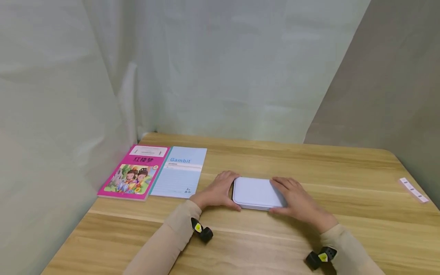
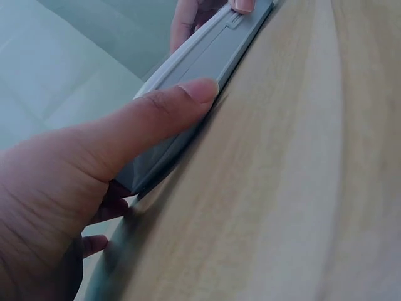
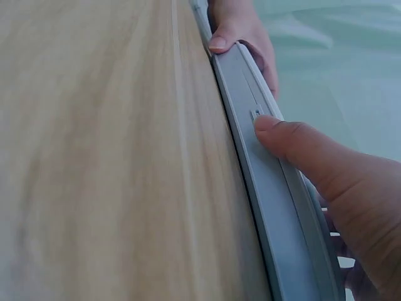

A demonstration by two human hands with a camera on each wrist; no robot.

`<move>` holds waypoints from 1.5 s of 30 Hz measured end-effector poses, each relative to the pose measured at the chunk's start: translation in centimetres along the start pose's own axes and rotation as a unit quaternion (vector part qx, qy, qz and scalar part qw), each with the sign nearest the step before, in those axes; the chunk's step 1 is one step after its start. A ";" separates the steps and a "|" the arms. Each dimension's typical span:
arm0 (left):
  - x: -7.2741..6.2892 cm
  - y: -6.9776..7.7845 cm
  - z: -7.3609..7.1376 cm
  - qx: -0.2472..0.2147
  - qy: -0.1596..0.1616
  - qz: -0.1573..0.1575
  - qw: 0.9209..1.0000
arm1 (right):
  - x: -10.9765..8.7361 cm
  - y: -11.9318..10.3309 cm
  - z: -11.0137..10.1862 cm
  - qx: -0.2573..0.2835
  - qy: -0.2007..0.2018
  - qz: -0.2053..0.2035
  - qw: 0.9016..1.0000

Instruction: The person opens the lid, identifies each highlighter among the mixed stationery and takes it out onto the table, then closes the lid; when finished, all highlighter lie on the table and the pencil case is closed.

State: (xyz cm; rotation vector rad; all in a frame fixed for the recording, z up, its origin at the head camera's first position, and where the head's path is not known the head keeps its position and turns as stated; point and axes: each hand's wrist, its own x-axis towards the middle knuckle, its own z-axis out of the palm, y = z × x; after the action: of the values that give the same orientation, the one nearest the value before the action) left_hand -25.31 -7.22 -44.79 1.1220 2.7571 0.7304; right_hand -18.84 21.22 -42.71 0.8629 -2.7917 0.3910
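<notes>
Left hand (image 1: 220, 191) part-curled: left end of white case (image 1: 258, 192) gripped, thumb on near side, fingers behind. Right end gripped likewise by right hand (image 1: 298, 199). Case held between hands, lower centre of head frame; long axis left-right, hand to hand. Neither hand nearer. Clearance off tabletop (image 1: 240, 240) cannot be told.

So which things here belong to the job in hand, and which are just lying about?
Part of the job, it seems:
- White case, held between both hands
- Left hand, at its left end
- Right hand, at its right end

Just lying about, untouched:
- Pink book
- Blue Gambit notebook, next to it
- Pale strip, far right
</notes>
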 end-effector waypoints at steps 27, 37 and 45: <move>-0.2 0.3 -0.1 -0.029 -0.017 -0.016 0.999 | 0.1 0.6 0.4 0.014 0.000 0.017 1.000; -0.4 0.3 0.1 -0.050 -0.012 -0.017 0.999 | 0.5 1.1 0.4 0.047 0.017 0.006 0.999; -0.5 0.4 0.0 -0.061 -0.015 -0.013 0.998 | 0.7 1.2 0.1 0.055 0.012 0.006 0.998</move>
State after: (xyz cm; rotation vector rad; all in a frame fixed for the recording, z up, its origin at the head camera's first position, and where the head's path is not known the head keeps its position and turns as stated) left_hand -24.70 -7.25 -44.68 1.0623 2.6564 0.8592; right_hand -20.06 21.79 -42.86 0.8594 -2.7772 0.5575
